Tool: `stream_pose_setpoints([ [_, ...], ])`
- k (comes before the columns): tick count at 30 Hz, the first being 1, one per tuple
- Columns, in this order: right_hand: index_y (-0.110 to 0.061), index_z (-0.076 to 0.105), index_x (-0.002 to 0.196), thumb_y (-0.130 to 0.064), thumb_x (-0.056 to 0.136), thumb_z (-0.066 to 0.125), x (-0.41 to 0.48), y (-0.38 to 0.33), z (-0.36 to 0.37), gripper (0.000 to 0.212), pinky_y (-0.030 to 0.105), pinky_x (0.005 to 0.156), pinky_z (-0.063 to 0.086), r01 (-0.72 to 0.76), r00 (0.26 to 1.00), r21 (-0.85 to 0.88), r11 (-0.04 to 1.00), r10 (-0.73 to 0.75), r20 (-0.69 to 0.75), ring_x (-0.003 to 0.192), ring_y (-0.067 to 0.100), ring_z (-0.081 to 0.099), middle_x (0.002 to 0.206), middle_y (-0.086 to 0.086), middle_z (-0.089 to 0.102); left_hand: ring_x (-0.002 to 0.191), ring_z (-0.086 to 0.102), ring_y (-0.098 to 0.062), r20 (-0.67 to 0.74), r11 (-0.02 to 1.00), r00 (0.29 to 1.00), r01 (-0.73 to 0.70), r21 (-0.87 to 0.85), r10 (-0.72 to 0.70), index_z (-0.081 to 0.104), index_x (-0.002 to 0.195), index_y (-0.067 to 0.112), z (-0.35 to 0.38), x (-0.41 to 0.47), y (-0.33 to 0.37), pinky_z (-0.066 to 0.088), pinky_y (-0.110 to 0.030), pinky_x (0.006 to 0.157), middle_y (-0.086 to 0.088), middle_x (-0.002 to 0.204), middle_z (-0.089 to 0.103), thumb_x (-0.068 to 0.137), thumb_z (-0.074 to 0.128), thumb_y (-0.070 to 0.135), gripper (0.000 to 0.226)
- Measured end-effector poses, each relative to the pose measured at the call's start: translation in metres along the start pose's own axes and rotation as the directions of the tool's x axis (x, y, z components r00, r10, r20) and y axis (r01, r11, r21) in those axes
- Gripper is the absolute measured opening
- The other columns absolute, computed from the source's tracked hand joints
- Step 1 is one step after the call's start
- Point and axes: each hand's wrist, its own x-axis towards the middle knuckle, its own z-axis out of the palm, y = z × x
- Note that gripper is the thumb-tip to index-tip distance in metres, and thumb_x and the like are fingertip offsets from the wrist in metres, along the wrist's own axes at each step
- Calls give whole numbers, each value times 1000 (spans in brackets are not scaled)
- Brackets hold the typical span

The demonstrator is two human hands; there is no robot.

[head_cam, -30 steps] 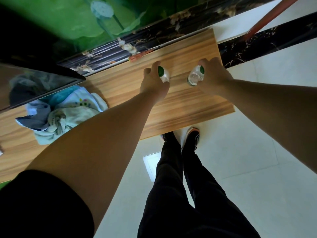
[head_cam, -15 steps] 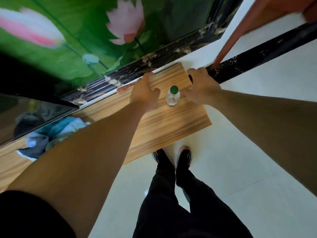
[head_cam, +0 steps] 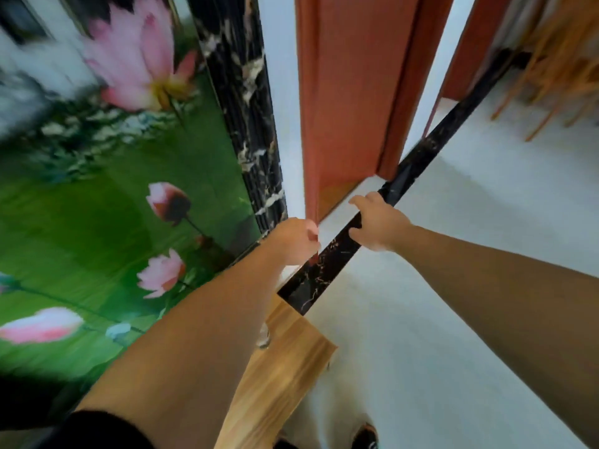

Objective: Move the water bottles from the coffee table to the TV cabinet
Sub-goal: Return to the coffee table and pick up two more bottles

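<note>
The wooden TV cabinet shows only its right end, low in the middle of the head view. A clear water bottle stands on it, mostly hidden behind my left forearm. My left hand is raised above and beyond the cabinet, fingers curled, holding nothing. My right hand hangs to its right over the black marble floor strip, fingers spread and empty. Any second bottle is hidden.
A lotus mural wall with a black marble column fills the left. A red-brown door frame stands straight ahead. Black marble strip crosses the white tiled floor. My shoe shows at the bottom.
Both hands have let go of the bottles and lifted off the cabinet. The view has swung up and right, so the cabinet slid down and the door frame came in.
</note>
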Motion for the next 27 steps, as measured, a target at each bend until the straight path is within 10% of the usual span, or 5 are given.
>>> stream_pose_setpoints([
  [17,-22,29,143,-34,88,56,-172,92,-77,63,43,89,50,-488,849,83,869,494,-188,114,32,54,142,7,33,116,51,-30,197,828,838,-539,153,509,46,133,24,11,1,183,47,-39,93,-7,140,42,90,54,28,45],
  [27,-21,33,142,-31,85,59,-407,143,-45,63,39,91,46,-806,464,278,523,849,-253,114,31,53,139,8,39,120,47,-28,407,562,514,-827,1,755,48,131,29,133,-112,344,42,-36,98,-7,137,44,83,57,34,48],
])
